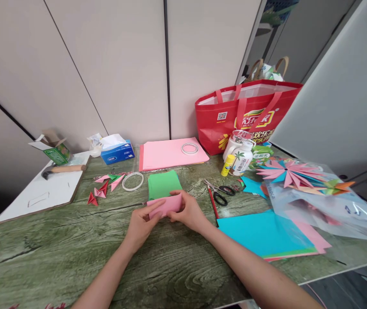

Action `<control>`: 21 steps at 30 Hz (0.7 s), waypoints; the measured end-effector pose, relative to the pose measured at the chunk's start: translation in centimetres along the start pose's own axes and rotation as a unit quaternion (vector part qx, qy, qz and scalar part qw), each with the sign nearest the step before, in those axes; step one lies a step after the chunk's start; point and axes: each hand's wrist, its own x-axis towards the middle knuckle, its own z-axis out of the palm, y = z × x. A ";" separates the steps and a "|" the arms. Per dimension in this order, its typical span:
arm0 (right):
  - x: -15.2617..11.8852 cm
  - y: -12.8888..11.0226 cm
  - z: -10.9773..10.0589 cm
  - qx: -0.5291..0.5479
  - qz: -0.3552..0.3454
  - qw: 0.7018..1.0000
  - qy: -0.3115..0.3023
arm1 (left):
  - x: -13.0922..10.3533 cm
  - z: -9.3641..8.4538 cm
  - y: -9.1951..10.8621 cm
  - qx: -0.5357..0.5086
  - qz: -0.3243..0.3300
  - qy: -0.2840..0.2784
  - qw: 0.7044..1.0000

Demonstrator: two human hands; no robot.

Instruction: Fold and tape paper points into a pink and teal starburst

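Between my two hands is a folded piece of pink paper [165, 205], raised a little over the table's middle. My left hand [143, 223] grips its left end, thumb on the near face. At the other end, my right hand [188, 211] pinches the paper between thumb and fingers. Just behind it lies a stack of green paper squares [163, 183], partly covered by the pink piece. Scissors with black handles [221, 194] and a red pencil [212, 201] rest to the right of my right hand. A roll of white tape [132, 181] lies behind my left hand.
At left, a hammer [63, 170] lies on a white board [38, 195]. Small folded paper pieces [100, 189], a tissue box [117, 153] and pink sheets [167, 153] sit farther back. Rightward are a glue stick [227, 165], white bottle [242, 159], red bag [215, 128], blue sheets [263, 234] and paper star [291, 172].
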 end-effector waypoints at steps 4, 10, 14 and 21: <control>0.2 -0.2 -0.3 -0.007 -0.009 1.000 -0.008 | 0.0 0.0 -0.2 -0.005 -0.005 -0.003 1.000; 0.7 -0.1 -0.7 0.035 0.005 0.998 -0.047 | 0.2 -0.1 -0.3 -0.025 -0.016 0.013 0.999; 0.9 0.0 -0.9 0.049 0.004 0.998 -0.050 | 0.3 -0.2 -0.5 -0.051 -0.032 0.024 0.998; 1.2 -0.1 -1.5 0.006 -0.003 1.000 -0.020 | 0.3 -0.2 -0.7 -0.132 -0.067 0.040 0.988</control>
